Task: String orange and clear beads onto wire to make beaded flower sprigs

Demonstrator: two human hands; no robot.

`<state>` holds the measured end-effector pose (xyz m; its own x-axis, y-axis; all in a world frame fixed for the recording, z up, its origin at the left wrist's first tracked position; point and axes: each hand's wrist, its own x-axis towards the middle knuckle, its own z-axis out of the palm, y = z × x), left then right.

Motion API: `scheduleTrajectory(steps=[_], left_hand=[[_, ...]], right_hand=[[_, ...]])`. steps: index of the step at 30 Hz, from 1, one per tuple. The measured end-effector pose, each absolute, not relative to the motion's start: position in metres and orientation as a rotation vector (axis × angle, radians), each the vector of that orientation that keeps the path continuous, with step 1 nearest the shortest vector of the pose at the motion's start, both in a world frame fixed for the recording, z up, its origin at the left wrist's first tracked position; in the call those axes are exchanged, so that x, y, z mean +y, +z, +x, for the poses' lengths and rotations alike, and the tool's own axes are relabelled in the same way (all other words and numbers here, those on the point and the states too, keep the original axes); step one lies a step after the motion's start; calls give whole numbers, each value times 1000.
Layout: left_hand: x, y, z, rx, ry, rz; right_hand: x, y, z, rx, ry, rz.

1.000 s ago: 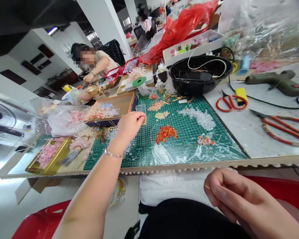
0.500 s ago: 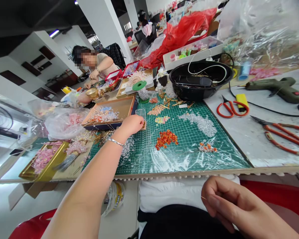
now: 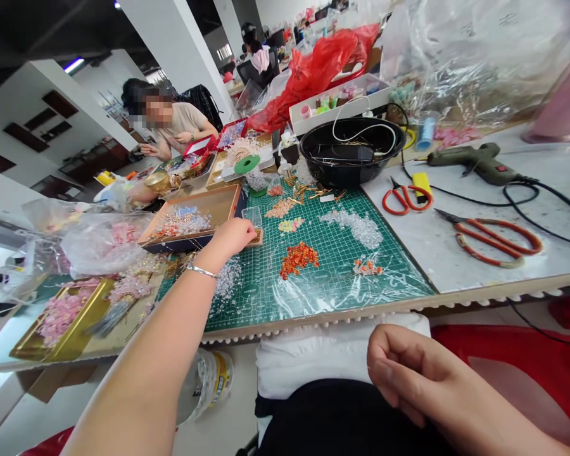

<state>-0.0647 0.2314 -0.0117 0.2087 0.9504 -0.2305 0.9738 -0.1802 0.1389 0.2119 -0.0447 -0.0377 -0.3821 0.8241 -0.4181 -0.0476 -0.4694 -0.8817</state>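
My left hand [image 3: 237, 237], a bracelet on its wrist, reaches over the mat to a small clear plastic box [image 3: 257, 237] of tiny gold beads. Its fingers are closed at the box; whatever is between the fingertips is hidden. In front of the table edge, my right hand [image 3: 406, 370] pinches a thin wire, of which barely a tip shows. On the green cutting mat [image 3: 261, 297] lie orange beads [image 3: 300, 258], clear beads [image 3: 356, 229], yellow-pink beads [image 3: 291, 225] and a small beaded cluster [image 3: 367, 267].
A shallow box [image 3: 190, 218] of beaded stems stands left of the clear box. Behind the mat is a black basin [image 3: 351, 164]. Scissors [image 3: 406, 197], pliers [image 3: 494, 237] and a glue gun [image 3: 479, 163] lie right. A co-worker [image 3: 180, 120] sits across the table.
The view has shifted, so the table things appear farther left. My left hand remains at the small box, and my right hand keeps its pinch. The co-worker's hands have moved apart and lower.
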Motion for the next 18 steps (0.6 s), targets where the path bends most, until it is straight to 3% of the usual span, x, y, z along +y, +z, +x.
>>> scheduleTrajectory(steps=[8, 14, 18], left_hand=[[203, 11, -56, 1742, 416, 1944], [67, 7, 4, 1309, 579, 1560], [-1, 2, 32, 867, 561, 703]], right_hand=[[-53, -36, 213, -1060, 1860, -1221], [-59, -35, 216, -946, 1726, -1190], [-60, -22, 211, -968, 1660, -1153]])
